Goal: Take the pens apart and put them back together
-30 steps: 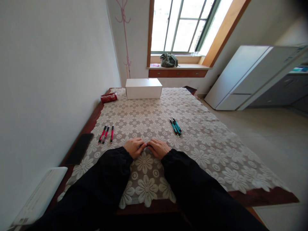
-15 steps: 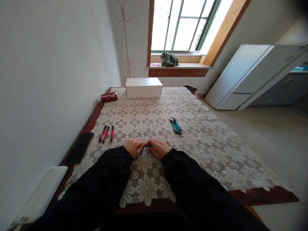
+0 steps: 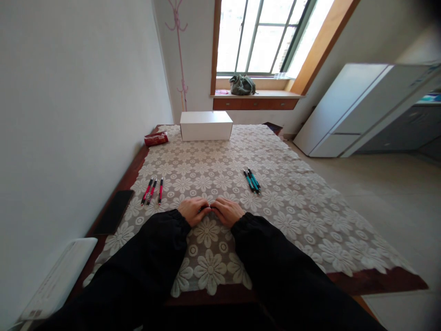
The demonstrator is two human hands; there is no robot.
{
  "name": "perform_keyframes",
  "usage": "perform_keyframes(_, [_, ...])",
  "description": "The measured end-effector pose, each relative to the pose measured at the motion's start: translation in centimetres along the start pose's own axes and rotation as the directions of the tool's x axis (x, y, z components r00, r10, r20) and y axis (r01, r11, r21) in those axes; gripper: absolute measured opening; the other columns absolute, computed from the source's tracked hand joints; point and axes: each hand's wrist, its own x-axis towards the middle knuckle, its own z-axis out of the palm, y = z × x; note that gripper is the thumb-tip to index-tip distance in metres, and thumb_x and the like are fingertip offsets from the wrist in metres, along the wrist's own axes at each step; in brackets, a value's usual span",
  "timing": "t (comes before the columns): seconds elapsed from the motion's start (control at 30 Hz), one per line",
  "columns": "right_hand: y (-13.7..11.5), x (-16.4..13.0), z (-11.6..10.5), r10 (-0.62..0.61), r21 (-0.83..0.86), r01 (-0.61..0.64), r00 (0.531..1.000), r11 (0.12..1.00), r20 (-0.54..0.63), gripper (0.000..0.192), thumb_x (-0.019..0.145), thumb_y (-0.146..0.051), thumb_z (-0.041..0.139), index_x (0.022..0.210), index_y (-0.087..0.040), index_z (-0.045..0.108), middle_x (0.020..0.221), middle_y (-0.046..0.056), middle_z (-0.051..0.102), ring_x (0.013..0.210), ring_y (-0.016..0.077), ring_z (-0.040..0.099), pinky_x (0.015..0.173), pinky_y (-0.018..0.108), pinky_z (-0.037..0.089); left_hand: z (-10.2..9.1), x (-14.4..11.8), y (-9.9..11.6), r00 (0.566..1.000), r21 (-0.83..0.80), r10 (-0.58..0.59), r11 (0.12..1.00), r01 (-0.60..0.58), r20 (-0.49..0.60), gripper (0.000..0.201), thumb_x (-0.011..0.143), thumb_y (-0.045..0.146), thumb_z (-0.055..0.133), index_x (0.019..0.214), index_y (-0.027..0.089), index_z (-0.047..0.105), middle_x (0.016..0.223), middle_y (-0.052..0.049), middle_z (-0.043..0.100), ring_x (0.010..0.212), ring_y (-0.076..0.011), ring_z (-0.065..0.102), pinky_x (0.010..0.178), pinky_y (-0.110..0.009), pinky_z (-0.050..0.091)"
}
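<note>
Fingertips have drawn together, hiding the teal pen seen between them earlier.
Left hand (image 3: 193, 211) and right hand (image 3: 228, 212) pinch something hidden; three red pens (image 3: 152, 190), three teal pens (image 3: 252, 180).

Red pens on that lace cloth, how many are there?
3 red pens, side by side near the cloth's left edge, beyond the left hand. A separate teal group lies further right. The closed hands may hide another pen between them.
</note>
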Motion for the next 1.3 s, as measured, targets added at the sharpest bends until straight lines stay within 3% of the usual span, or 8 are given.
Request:
perform_keyframes(0.17, [0.15, -0.02, -0.08, 0.025, 0.022, -0.025, 1.0, 0.999, 0.007, 0.014, 0.094, -0.026, 0.052, 0.105, -0.02, 0.059, 0.098, 0.006, 0.063, 0.093, 0.0188, 0.06, 0.081, 0.028, 0.045, -0.02, 0.01, 0.0, 1.0, 0.056, -0.025, 0.998, 0.024, 0.005, 0.041, 0.1, 0.042, 0.032, 0.081, 0.019, 0.061, 0.082, -0.004, 0.064, 0.079, -0.0167, 0.059, 0.07, -0.027, 0.042])
perform_keyframes(0.4, [-0.17, -0.11, -0.33, 0.086, 0.04, -0.088, 0.995, 0.995, 0.051, 0.019, 0.096, -0.027, 0.049, 0.11, -0.022, 0.06, 0.101, 0.005, 0.065, 0.089, 0.0166, 0.062, 0.076, 0.026, 0.044, -0.04, 0.0, -0.01, 0.999, -0.04, -0.038, 0.998, 0.038, -0.008, 0.03, 0.097, 0.041, 0.042, 0.097, 0.022, 0.065, 0.097, -0.004, 0.069, 0.089, -0.0176, 0.063, 0.077, -0.028, 0.046])
perform_keyframes(0.63, [-0.4, 0.0, -0.71, 0.141, 0.008, -0.142, 0.987, 0.99, 0.076, 0.021, 0.099, -0.033, 0.044, 0.105, -0.023, 0.062, 0.096, 0.004, 0.065, 0.085, 0.0163, 0.062, 0.072, 0.025, 0.043, 0.11, -0.02, -0.28, 1.0, -0.084, -0.003, 0.997, 0.001, -0.02, 0.028, 0.096, 0.036, 0.044, 0.112, 0.024, 0.065, 0.107, -0.004, 0.07, 0.097, -0.019, 0.064, 0.082, -0.03, 0.049])
perform_keyframes(1.3, [-0.22, -0.04, -0.58, 0.176, -0.016, -0.175, 0.982, 0.984, 0.067, 0.021, 0.098, -0.031, 0.044, 0.104, -0.024, 0.063, 0.096, 0.003, 0.064, 0.08, 0.0143, 0.061, 0.067, 0.023, 0.039, 0.05, -0.13, -0.31, 0.999, -0.127, 0.031, 0.991, -0.035, -0.037, 0.026, 0.095, 0.028, 0.045, 0.114, 0.024, 0.063, 0.109, -0.005, 0.067, 0.101, -0.0195, 0.061, 0.088, -0.031, 0.049])
